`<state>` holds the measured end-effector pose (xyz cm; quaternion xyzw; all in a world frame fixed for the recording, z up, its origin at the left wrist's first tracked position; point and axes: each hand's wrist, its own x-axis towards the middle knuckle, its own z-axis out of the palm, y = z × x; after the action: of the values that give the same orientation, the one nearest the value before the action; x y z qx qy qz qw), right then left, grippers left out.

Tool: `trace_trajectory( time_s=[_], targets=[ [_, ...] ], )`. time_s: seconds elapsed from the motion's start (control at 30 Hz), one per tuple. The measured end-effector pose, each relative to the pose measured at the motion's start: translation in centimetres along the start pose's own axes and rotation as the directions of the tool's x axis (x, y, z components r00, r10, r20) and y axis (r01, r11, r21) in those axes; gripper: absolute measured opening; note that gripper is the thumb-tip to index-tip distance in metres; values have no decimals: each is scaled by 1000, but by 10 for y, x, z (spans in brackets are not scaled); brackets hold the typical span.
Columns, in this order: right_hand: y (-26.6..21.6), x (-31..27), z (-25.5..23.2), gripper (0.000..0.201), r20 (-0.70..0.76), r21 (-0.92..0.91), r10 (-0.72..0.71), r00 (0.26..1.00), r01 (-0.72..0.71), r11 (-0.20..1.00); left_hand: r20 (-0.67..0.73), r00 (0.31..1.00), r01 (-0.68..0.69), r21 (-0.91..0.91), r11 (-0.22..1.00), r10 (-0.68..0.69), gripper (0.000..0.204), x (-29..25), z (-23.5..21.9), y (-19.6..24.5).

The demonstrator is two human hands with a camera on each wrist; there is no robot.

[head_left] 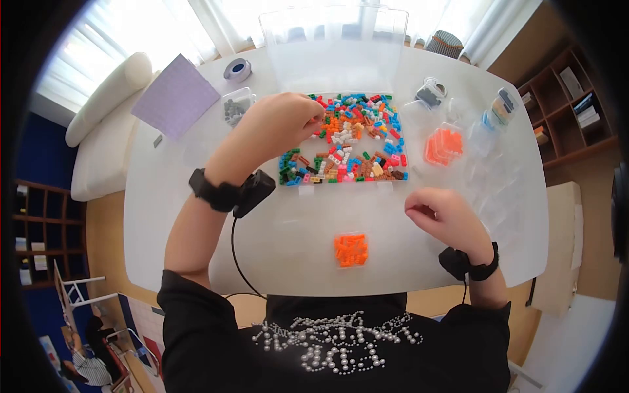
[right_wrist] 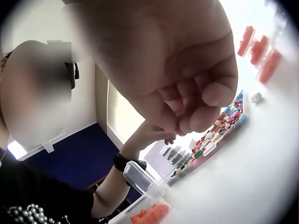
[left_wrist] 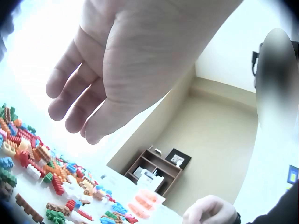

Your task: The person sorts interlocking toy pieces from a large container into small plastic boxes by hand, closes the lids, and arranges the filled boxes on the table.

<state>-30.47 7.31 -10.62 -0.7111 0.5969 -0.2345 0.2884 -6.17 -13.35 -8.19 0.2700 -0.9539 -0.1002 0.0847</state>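
Observation:
My left hand hovers over the left part of a shallow clear tray full of small toy bricks in many colours. In the left wrist view its fingers hang loosely bent above the bricks, with nothing seen between them. To the right of the tray's near corner, my right hand is held over the table, fingers loosely curled toward the palm and no thing showing in them. A small clear box of orange bricks stands near the table's front edge, between my forearms.
Right of the tray stand stacked clear boxes with orange pieces and other clear containers. A box of grey pieces, a tape roll and a lilac sheet lie left. The tray's clear lid stands up behind.

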Motion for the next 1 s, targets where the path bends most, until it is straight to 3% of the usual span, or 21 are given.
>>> trace_trajectory(
  time_s=[0.13,0.2,0.37,0.63,0.9,1.0],
  targets=[
    [20,-5,4,3,116,217,60,991,-84,972,28,999,-38,70,997,36,8,31,27,-13],
    [23,-7,4,3,152,278,94,984,-133,951,113,993,-63,244,968,36,9,39,39,-17],
    [27,-12,1,9,205,385,113,972,-186,904,83,995,-78,211,974,61,7,39,52,-20],
    [32,-12,3,8,209,333,98,973,-165,928,84,993,-104,281,954,84,7,29,46,-12],
    [35,-13,8,11,246,326,91,965,-171,930,33,995,-93,134,987,89,8,32,44,-14],
    [35,-11,9,11,236,320,70,969,-146,936,97,993,-84,132,988,71,10,33,47,-14]
  ],
)
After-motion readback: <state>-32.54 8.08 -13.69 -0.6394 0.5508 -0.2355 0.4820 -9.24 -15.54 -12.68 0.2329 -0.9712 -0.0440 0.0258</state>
